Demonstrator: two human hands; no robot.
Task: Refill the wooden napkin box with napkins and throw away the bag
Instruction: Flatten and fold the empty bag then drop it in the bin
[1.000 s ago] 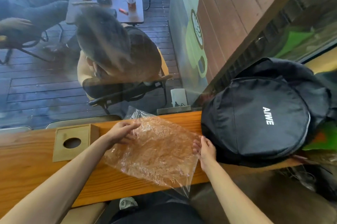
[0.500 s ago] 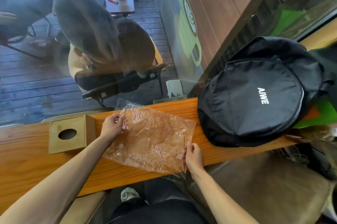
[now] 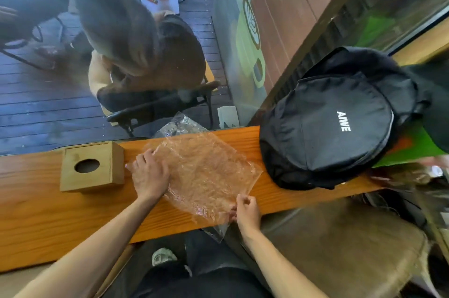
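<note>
An empty clear plastic bag (image 3: 206, 173) lies flat on the wooden counter (image 3: 48, 212), its near corner hanging over the front edge. My left hand (image 3: 149, 173) lies on the bag's left edge, knuckles up, fingers bent over the film. My right hand (image 3: 245, 210) pinches the bag's near right corner at the counter's edge. The wooden napkin box (image 3: 91, 167), closed with a round hole in its lid, stands just left of my left hand. No napkins show.
A black backpack (image 3: 335, 127) marked AIWE fills the counter's right end, close to the bag. A window pane runs along the counter's far edge; a seated person and a table with cups are outside. A brown cushioned seat (image 3: 340, 249) is below right.
My left hand slid from the bag's far left corner down onto its left edge. My right hand moved nearer along the right edge to the near corner. The bag now lies flatter.
</note>
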